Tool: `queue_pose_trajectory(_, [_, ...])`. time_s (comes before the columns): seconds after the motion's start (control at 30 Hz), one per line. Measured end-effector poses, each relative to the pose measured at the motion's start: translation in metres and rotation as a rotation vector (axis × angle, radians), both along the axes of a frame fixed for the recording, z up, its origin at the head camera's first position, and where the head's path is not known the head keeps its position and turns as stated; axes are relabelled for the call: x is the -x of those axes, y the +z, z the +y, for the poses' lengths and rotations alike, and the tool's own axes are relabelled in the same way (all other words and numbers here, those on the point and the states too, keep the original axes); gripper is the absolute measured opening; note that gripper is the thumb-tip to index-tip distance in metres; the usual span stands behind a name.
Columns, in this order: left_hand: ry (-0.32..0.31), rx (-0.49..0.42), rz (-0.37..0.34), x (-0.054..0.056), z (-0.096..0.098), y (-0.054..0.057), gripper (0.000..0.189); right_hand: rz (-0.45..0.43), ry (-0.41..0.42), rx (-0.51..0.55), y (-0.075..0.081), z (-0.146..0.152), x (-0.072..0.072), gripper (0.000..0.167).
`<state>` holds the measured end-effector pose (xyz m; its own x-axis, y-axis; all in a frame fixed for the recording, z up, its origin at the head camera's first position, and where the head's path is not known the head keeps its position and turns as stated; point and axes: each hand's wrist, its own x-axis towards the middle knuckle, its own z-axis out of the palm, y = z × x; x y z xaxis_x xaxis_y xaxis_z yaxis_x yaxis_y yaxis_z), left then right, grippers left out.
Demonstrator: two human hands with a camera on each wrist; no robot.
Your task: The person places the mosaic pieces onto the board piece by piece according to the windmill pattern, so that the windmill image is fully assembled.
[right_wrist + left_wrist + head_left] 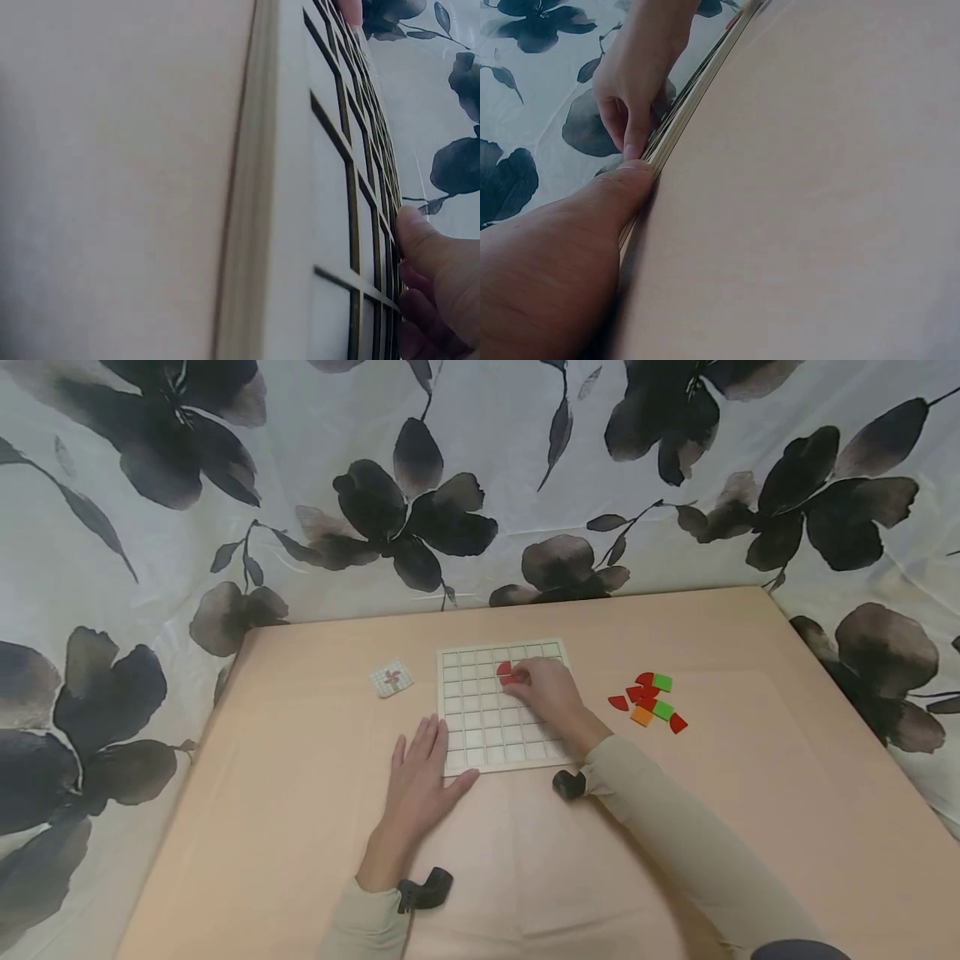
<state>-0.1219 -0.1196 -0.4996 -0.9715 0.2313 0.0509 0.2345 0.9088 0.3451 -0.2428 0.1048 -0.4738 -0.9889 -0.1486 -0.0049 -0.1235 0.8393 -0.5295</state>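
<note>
On the table lies a pale square grid board point(472, 739) with raised dividers between its cells. My right hand point(546, 689) reaches over its upper part, thumb and fingertips pinching a small red piece point(507, 680). Directly above that piece, another red piece point(503, 667) with a rounded edge sits in the grid. The right wrist view shows curled fingers point(424, 244) low over the dividers; the red pieces are hidden there. My left hand point(422, 777) lies with straight fingers along the board's lower left corner, its thumb point(622, 184) against the near edge.
Right of the board is a loose cluster of red quarter-round pieces point(618, 702), green squares point(662, 682) and an orange square point(642, 716). A small card with a gridded red pattern point(392, 678) lies to the left. Floral cloth point(412, 527) hangs behind the table point(300, 735).
</note>
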Motion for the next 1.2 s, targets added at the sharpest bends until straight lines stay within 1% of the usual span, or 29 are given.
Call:
queue_pose_trajectory(0.1, [-0.002, 0.0, -0.002, 0.0, 0.001, 0.001, 0.088, 0.003, -0.018, -0.006, -0.001, -0.001, 0.0, 0.037])
queue_pose_trajectory(0.3, [-0.004, -0.018, 0.001, 0.0, 0.001, 0.004, 0.088, 0.018, -0.027, 0.003, -0.002, -0.003, 0.001, 0.034])
queue_pose_trajectory(0.53, [-0.004, -0.008, -0.012, 0.001, 0.001, 0.002, 0.088, 0.024, -0.047, -0.015, -0.006, -0.005, 0.003, 0.041])
queue_pose_trajectory(0.87, [0.001, -0.007, -0.019, 0.002, 0.003, 0.003, 0.089, 0.002, -0.063, 0.02, -0.005, -0.004, 0.004, 0.038])
queue_pose_trajectory(0.97, [0.001, -0.007, -0.02, 0.002, 0.003, 0.004, 0.089, -0.005, -0.045, 0.054, -0.006, -0.001, 0.007, 0.042])
queue_pose_trajectory(1.03, [-0.002, -0.005, -0.019, 0.002, 0.003, 0.004, 0.088, -0.003, -0.011, 0.07, -0.007, 0.002, 0.009, 0.044])
queue_pose_trajectory(1.2, [-0.005, -0.004, -0.016, 0.001, 0.002, 0.003, 0.088, -0.002, 0.128, 0.053, -0.009, 0.009, 0.014, 0.043])
